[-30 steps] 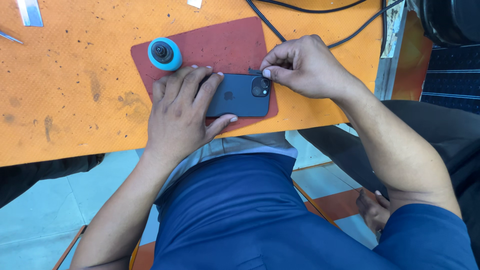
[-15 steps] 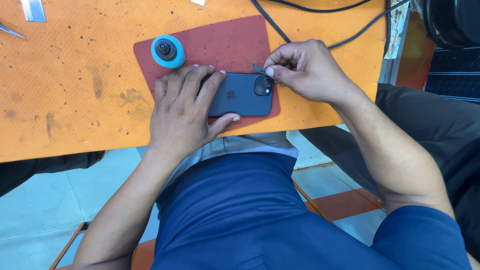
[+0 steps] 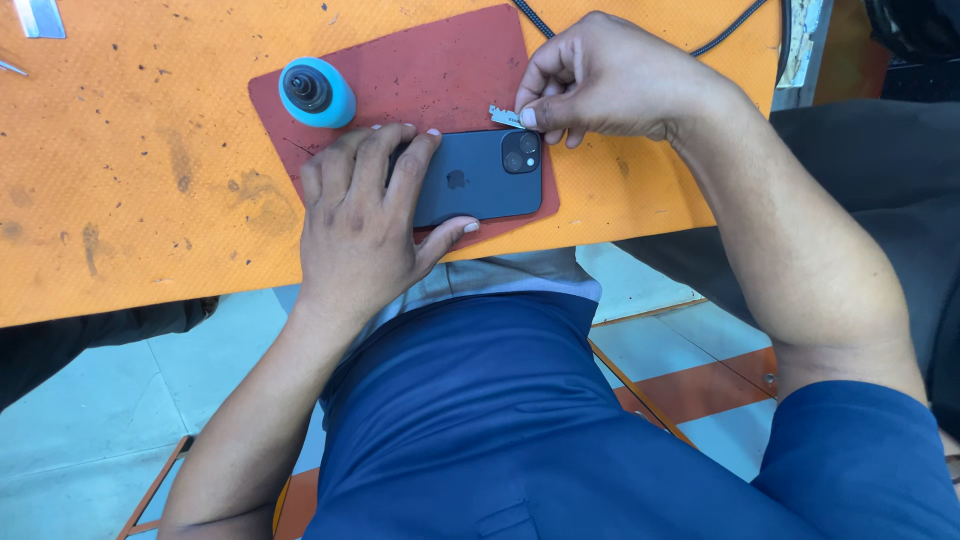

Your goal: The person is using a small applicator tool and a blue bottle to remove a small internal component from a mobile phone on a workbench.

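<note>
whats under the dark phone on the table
The phone lies face down on a red mat that rests on the orange table. The left hand covers its left end, so the mat there and the screen stay hidden.

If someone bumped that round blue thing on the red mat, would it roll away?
Probably not as it sits: the blue suction cup rests flat on its wide base on the red mat, so it would likely slide or stay. Tipped onto its round edge, it might roll. It looks small and light.
</note>
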